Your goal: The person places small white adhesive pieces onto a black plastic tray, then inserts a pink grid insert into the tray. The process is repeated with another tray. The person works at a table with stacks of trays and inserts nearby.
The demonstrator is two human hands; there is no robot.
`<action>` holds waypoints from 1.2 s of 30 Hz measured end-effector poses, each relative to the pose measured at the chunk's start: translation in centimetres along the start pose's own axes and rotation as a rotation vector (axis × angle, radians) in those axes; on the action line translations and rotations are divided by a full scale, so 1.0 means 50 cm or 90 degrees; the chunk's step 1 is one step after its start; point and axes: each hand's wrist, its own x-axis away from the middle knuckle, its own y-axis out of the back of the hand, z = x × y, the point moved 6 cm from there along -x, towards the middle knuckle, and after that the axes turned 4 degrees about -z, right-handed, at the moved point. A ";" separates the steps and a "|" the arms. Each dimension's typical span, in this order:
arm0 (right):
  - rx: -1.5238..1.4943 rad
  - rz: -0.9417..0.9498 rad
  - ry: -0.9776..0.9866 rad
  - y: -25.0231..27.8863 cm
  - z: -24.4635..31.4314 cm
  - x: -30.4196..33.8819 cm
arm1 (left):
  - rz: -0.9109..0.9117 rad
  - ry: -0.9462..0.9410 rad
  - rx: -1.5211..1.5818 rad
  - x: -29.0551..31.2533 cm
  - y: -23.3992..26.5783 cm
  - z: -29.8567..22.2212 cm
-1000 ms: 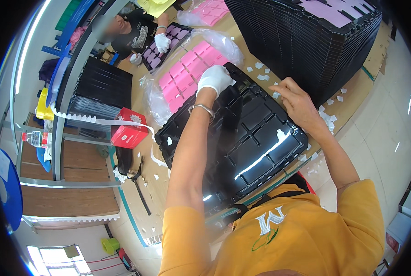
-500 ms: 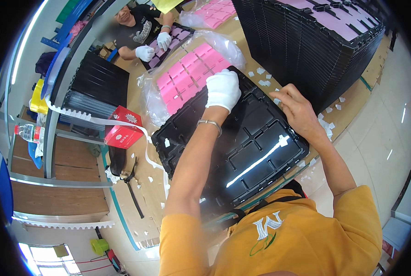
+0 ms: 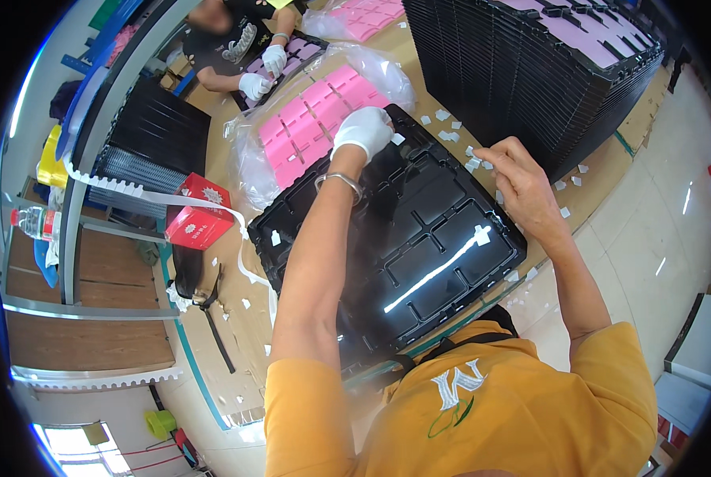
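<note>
A large black plastic tray (image 3: pixel 443 208) with moulded ridges lies at a slant on the table before me. My left hand (image 3: pixel 362 132), in a white glove, is at the tray's far edge with its fingers curled closed. A small white scrap (image 3: pixel 397 138) shows right by its fingertips; whether it is gripped I cannot tell. Bare, my right hand (image 3: pixel 524 189) is over the tray's right edge, thumb and forefinger pinched together. White scraps lie beside and behind those fingertips, so what they hold is unclear. A pink slotted foam sheet (image 3: pixel 308 131) in clear plastic lies beyond the tray.
A tall stack of black trays (image 3: pixel 522 79) stands at the far right. At the far left, a co-worker's gloved hands (image 3: pixel 264 73) work over another tray. A red box (image 3: pixel 199 213), a white notched strip (image 3: pixel 248 266) and a black strap (image 3: pixel 218 334) lie on the left.
My left hand has shifted slightly left along the tray's far edge, and a white scrap now shows by it. My right hand stays near the right edge. The co-worker's hands have come closer together.
</note>
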 end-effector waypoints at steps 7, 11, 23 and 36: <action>-0.011 0.002 -0.022 -0.015 -0.020 0.005 | 0.001 0.012 -0.056 0.017 0.001 -0.012; -0.020 -0.011 -0.005 -0.025 -0.020 0.006 | -0.020 0.039 -0.084 0.028 0.004 -0.026; 0.008 -0.056 0.043 0.016 0.013 0.019 | -0.294 -0.233 -0.442 0.064 -0.020 -0.122; 0.062 0.059 0.201 -0.130 -0.004 -0.156 | -0.345 0.043 0.058 0.129 0.087 0.016</action>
